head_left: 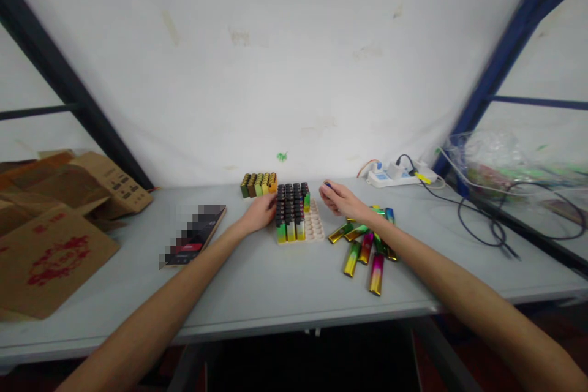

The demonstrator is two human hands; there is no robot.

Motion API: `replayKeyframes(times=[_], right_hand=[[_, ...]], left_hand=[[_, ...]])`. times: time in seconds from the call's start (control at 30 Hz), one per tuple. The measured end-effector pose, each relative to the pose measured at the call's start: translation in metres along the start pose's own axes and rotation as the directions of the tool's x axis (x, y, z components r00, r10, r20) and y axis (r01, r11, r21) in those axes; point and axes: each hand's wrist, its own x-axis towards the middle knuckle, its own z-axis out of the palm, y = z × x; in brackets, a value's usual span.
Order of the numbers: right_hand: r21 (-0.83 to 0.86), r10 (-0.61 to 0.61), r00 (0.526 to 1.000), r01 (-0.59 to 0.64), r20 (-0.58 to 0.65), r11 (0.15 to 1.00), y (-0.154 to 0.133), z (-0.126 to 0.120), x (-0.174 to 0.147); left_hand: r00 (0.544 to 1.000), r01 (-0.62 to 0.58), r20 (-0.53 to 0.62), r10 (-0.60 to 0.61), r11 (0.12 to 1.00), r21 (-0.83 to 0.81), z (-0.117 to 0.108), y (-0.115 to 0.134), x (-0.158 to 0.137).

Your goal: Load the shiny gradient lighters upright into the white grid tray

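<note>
A pale tray with round holes stands at the middle of the table. Upright lighters with black tops and green-to-yellow bodies fill its left part in rows, while holes show on the right. My left hand is curled against the tray's left side, its fingertips partly hidden by the lighters. Just right of the tray and above the tabletop, my right hand is closed in a pinch on what looks like a lighter; only its dark-blue end shows. Loose shiny lighter bodies in metallic colours lie below the right wrist.
Behind my left hand stands a block of yellow, green and brown pieces. A dark flat box lies left, beside brown cardboard boxes. A power strip, black cables and clear plastic bags are at right.
</note>
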Motion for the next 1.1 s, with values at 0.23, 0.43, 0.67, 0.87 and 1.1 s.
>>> replayKeyframes(times=[0.23,0.43,0.67,0.87,1.1], right_hand=[[-0.294,-0.084,0.946,-0.013,-0.314,0.956,0.005,0.005,0.002],[-0.366,-0.097,0.932,-0.041,-0.35,0.93,0.011,0.004,0.005],[-0.333,-0.133,0.956,0.04,-0.262,0.942,0.0,0.008,0.0],[-0.409,-0.257,0.945,0.158,-0.202,0.899,0.004,0.01,0.0],[-0.535,-0.225,0.958,0.099,-0.176,0.839,0.0,0.008,-0.001]], left_hand=[[1.0,0.015,-0.007,-0.015,1.0,0.024,-0.001,0.001,-0.001],[1.0,0.013,-0.01,-0.013,1.0,-0.006,-0.002,0.002,-0.001],[1.0,-0.004,-0.011,0.004,1.0,0.006,0.0,-0.003,-0.001],[1.0,0.007,-0.005,-0.007,1.0,0.012,0.0,-0.001,-0.001],[1.0,0.001,-0.006,-0.001,1.0,0.021,0.001,-0.003,0.0]])
